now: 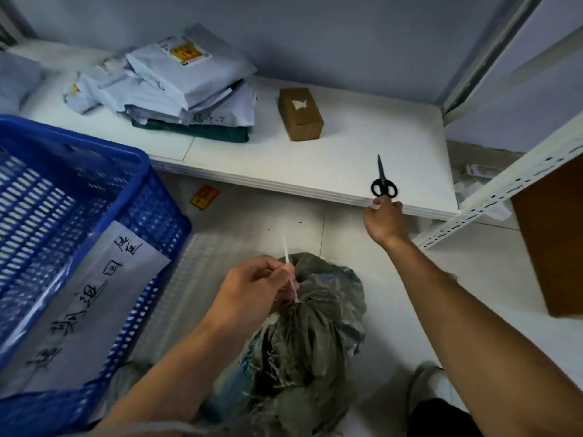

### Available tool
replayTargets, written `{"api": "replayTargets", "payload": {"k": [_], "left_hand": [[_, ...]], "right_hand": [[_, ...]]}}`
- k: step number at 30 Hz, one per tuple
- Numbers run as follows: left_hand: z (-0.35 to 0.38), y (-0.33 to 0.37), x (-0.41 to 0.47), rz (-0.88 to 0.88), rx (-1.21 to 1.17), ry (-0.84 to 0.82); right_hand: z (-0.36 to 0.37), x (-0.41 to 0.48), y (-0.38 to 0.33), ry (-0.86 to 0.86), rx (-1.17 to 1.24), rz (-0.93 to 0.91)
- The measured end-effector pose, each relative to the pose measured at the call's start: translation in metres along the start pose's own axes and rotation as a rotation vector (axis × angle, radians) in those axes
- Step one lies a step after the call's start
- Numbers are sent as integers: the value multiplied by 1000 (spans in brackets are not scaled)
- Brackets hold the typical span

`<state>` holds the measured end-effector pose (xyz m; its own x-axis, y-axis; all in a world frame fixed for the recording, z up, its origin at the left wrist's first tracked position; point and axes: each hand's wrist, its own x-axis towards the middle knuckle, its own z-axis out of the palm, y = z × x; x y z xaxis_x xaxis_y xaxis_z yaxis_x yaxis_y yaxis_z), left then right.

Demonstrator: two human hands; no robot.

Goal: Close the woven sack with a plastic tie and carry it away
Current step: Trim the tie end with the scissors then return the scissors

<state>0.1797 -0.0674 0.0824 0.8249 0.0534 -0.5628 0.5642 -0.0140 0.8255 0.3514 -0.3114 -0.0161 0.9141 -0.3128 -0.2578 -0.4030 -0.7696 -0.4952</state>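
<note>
A grey-green woven sack [309, 339] stands on the floor at the bottom centre, its neck bunched together. A thin white plastic tie [290, 272] is looped round the neck, its free tail sticking up. My left hand [252, 291] pinches the tie close to the neck. My right hand [383, 220] is stretched out to the front edge of the white shelf, its fingertips just below the handles of black scissors [382, 181] lying there. It holds nothing.
A blue plastic crate [94, 197] with a handwritten paper label fills the left. On the low white shelf [315, 171] lie a pile of mail bags [176, 86] and a small cardboard box [301, 113]. A metal rack upright [504, 190] and a brown box [555, 241] stand at right.
</note>
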Motion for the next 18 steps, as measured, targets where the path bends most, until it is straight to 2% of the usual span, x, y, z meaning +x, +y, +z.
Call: {"api": "replayTargets", "payload": {"k": [2,4,9,13,18], "left_hand": [[-3,7,3,-12,-18,6],[-4,12,5,-40,-50,13],[2,17,7,-81,-35,-3],[-1,15,7,-92,-14,-10],[-6,15,4,-81,18,7]], "right_hand": [[5,3,8,63,-133,-101],[7,10,12,25,-167,-160],[1,31,21,-143,-144,-129],[5,41,25,-141,-165,-163],[12,40,18,-74,-196,-101]]}}
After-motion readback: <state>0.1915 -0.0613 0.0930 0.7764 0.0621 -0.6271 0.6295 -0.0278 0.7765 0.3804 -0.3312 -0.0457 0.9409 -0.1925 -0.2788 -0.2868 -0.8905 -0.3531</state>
